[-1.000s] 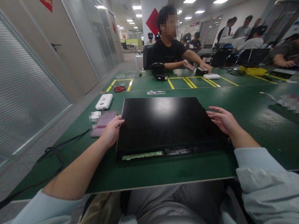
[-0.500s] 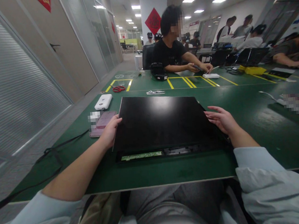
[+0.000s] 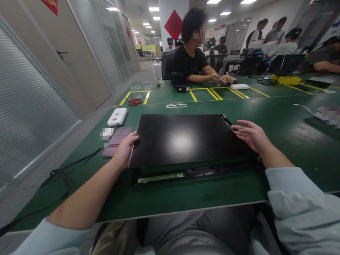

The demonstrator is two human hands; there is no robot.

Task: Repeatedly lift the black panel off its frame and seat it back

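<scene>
A flat black screen panel (image 3: 170,137) is raised and tilted above a thin black frame (image 3: 214,172). Through the gap along its near edge, the table shows, together with a green circuit strip (image 3: 161,178) lying in the frame. My left hand (image 3: 126,150) is closed on the panel's left edge, thumb on top and the other fingers hidden beneath. At the right edge, my right hand (image 3: 252,136) has its fingers stretched out and slightly apart beside the frame's side; its thumb is hidden and I cannot tell whether it bears on the panel.
On the green table (image 3: 187,198), a phone (image 3: 118,141), white power bank (image 3: 117,116) and black strap (image 3: 63,169) lie left. Beyond are red scissors (image 3: 135,102), a clear cup (image 3: 136,91) and small white pieces (image 3: 176,105). Opposite sits a person (image 3: 194,58) handling a device.
The panel has lifted and tilted, widening the gap between its near edge and the frame. My right hand has barely moved. Across the table, the person's hands have come closer together.
</scene>
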